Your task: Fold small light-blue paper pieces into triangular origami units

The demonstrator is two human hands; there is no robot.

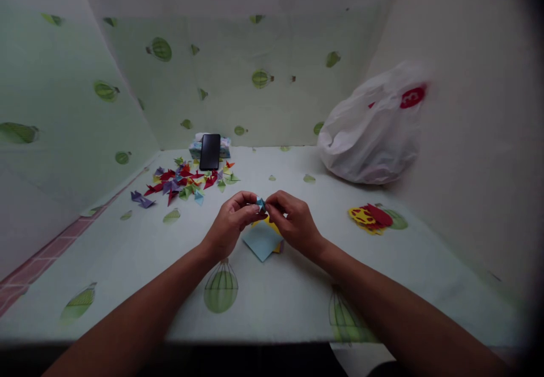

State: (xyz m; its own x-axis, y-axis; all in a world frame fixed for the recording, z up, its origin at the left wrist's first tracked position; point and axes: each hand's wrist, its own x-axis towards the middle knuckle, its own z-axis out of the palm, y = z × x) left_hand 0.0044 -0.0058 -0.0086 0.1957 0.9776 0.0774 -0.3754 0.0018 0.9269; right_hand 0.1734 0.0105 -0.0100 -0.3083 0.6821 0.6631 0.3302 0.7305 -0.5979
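Observation:
A small folded piece of blue paper (260,202) is held up between my two hands, above the middle of the table. My left hand (232,221) pinches it from the left with thumb and fingers. From the right, my right hand (295,221) grips its other side with the fingertips. Parts of the folds are hidden behind the fingers. Just below the hands lies a light blue paper square (262,242), turned cornerwise. Yellow paper (278,247) shows from under it, with a bit of purple at the edge.
Several folded paper cranes (182,181) in mixed colours lie heaped at the back left. Behind them a phone (210,152) leans on a tissue box (225,145). A white plastic bag (369,133) stands back right, with red and yellow paper cutouts (369,218) in front of it.

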